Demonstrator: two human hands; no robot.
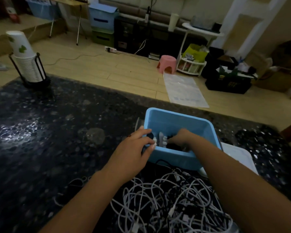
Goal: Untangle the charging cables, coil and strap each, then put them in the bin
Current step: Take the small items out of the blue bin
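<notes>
1. A light blue plastic bin (180, 122) stands on the dark speckled desk (40, 132), just beyond a tangled heap of white and black charging cables (171, 202) that lies at the near edge.
2. The left hand (134, 145) is at the bin's near left corner, fingers curled round a small dark round object (149, 136) at the rim; what that object is cannot be told.
3. The right hand (183, 137) reaches down inside the bin among dark cables and something white; its fingers are hidden, so I cannot tell whether it grasps anything.
4. A black cable runs from under the bin's front wall into the heap.
5. At the desk's far left, a stack of paper cups (26, 59) sits in a black wire holder.
6. A pink stool (166, 63) stands on the wooden floor beyond.
</notes>
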